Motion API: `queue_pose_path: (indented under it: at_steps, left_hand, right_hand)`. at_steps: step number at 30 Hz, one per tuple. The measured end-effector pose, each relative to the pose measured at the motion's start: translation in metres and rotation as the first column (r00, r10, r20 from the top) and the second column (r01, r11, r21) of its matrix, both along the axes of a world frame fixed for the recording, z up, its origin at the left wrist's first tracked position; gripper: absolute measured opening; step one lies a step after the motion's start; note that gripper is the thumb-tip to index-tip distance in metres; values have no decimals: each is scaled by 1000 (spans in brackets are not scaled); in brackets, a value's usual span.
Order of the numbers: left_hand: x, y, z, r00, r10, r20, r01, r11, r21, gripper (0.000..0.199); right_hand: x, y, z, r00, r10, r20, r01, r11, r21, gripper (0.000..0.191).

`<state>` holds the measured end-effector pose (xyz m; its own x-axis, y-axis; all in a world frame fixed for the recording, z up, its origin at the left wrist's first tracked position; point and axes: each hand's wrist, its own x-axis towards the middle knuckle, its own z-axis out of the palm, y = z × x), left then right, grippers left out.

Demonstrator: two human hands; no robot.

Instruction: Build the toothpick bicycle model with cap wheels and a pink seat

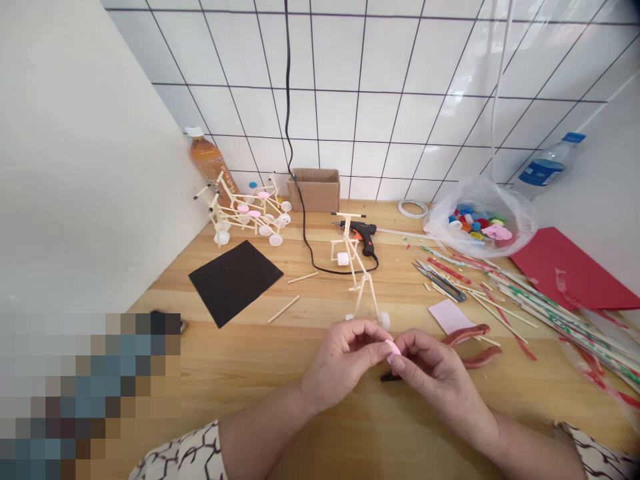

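Note:
My left hand [345,360] and my right hand [435,377] meet above the table, fingertips closed on a small pink foam-like piece [393,348] between them. Just beyond them stands a tricycle model [354,267] built of pale sticks, with white wheels and dark-tipped handlebars. Pliers with red-brown handles [483,360] lie partly under my right hand, their dark tip showing below it. A pale pink sheet [449,316] is beside the pliers.
Several similar stick models [250,210] with pink seats stand back left near an orange bottle [213,160]. A glue gun [364,233], black sheet [236,283], scissors-like snips [443,281], bundled sticks [540,300], cap-filled bag [435,230] and cardboard box [315,192] surround the workspace.

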<state>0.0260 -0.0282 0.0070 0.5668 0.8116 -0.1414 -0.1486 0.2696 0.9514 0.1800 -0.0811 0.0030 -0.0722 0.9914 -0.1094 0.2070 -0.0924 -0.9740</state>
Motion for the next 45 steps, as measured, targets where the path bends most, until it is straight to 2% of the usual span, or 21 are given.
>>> queue_pose_path:
  at_steps: [4, 9, 14, 20, 23, 26, 32, 38, 42, 45]
  left_hand:
    - [0, -2, 1, 1000, 4, -11, -3, 1000, 29, 9]
    - [-1, -1, 1, 1000, -8, 3, 8, 1000, -13, 10]
    - [-1, 0, 0, 1000, 0, -27, 1, 999, 45, 11]
    - [0, 1, -8, 997, -1, 75, 5, 999, -51, 14]
    - [0, 2, -8, 995, -12, 104, 18, 998, -53, 15]
    - [-1, 3, -8, 995, -41, 90, 46, 998, -53, 14]
    - [-1, 5, -11, 996, 25, 91, -16, 995, -102, 17]
    - [-1, 4, -7, 995, -40, 91, 45, 998, -52, 12]
    - [-1, 3, -5, 982, -120, 147, 133, 988, -80, 14]
    - [-1, 3, -5, 977, -139, 160, 154, 984, -91, 16]
  right_hand:
    - [0, -1, -2, 998, -6, 69, 4, 999, 32, 26]
    - [0, 0, -2, 994, -21, 107, 14, 998, 61, 26]
    - [0, -1, -2, 994, -9, 106, 5, 999, 39, 26]
    - [-1, 2, 6, 999, -16, -33, 14, 999, -48, 27]
    - [0, 3, 8, 997, -3, -77, -4, 996, -89, 27]
    - [3, 3, 5, 992, 12, -128, -26, 994, -107, 29]
    - [5, 2, -1, 976, 24, -214, -44, 995, -89, 31]
    - [2, 4, 7, 993, 17, -117, -30, 993, -116, 29]
    - [3, 4, 6, 995, 15, -101, -26, 994, -110, 31]
    - [3, 3, 6, 996, 28, -80, -36, 995, -97, 32]
